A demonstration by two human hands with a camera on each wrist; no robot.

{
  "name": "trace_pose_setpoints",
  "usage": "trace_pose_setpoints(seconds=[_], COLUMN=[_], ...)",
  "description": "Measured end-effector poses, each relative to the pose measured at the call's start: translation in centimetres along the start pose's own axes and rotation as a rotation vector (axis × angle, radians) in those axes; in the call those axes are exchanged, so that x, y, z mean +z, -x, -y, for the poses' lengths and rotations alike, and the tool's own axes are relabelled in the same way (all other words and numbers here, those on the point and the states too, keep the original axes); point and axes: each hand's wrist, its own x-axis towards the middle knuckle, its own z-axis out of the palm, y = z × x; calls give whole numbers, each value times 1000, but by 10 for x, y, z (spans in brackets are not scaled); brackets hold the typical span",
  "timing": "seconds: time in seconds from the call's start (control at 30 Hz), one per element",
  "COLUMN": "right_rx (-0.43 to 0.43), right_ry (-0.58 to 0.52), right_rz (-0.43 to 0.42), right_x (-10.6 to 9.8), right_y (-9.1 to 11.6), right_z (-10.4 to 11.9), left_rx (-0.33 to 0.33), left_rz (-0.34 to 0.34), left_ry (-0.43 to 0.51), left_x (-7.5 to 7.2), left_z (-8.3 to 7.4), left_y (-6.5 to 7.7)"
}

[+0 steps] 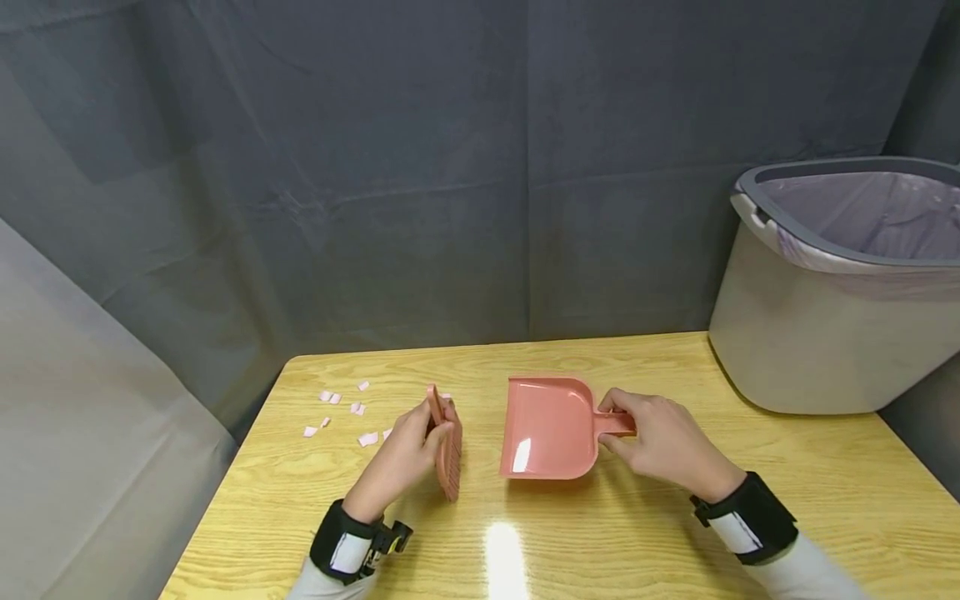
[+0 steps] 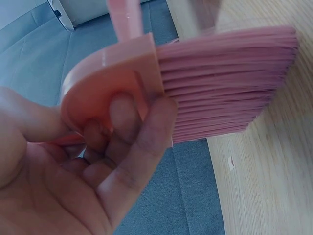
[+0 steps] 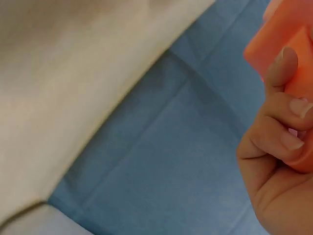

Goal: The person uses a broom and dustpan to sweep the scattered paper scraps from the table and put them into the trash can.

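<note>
My left hand (image 1: 407,446) grips a pink hand brush (image 1: 450,454) by its body, left of the table's middle. In the left wrist view the brush's long bristles (image 2: 225,83) point right, over the wood, and the fingers curl round its orange-pink back. To the right, my right hand (image 1: 663,433) holds the handle of a pink dustpan (image 1: 553,425), its flat lip facing the brush. The pan's tray looks bare, with a bright reflection on it. In the right wrist view, fingers (image 3: 274,132) wrap the orange-looking handle at the right edge. Several small pink paper scraps (image 1: 367,438) lie left of the brush.
A pale bin (image 1: 817,333) with a grey rim and a purple-tinted liner stands at the table's back right. Dark grey cloth (image 1: 420,183) hangs behind the wooden table (image 1: 600,550). Pale cloth (image 1: 82,433) hangs on the left.
</note>
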Motion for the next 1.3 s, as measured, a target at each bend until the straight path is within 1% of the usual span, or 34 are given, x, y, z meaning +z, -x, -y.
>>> trace_pose_setpoints(seconds=[0.17, 0.27, 0.4, 0.53, 0.63, 0.8, 0.97, 1.1, 1.2, 1.3], right_rx=[33, 17, -1, 2, 9, 18, 18, 13, 11, 14], right_ry=[-49, -56, -56, -76, -89, -113, -152, -162, -165, -166], right_rz=[83, 124, 156, 187, 204, 221, 238, 241, 243, 247], right_x=[20, 30, 38, 41, 40, 40, 42, 44, 45, 44], right_y=[5, 7, 8, 8, 8, 8, 8, 9, 9, 9], right_z=[-3, -6, -8, -10, -10, -11, -13, -14, -15, -16], left_rx=[-10, -13, -10, 3, 25, 37, 15, 1, 9, 29], left_rz=[11, 17, 19, 10, 4, 18, 35, 41, 21, -51], left_ry=[-1, 0, 0, -13, -22, -28, -33, -35, -76, -158], left_x=[0, 0, 0, 0, 0, -1, -3, -8, -15, -24], left_z=[0, -1, 0, 0, 0, -1, -4, -7, -11, -14], left_y=[0, 0, 0, 1, 1, 1, 1, 4, 5, 6])
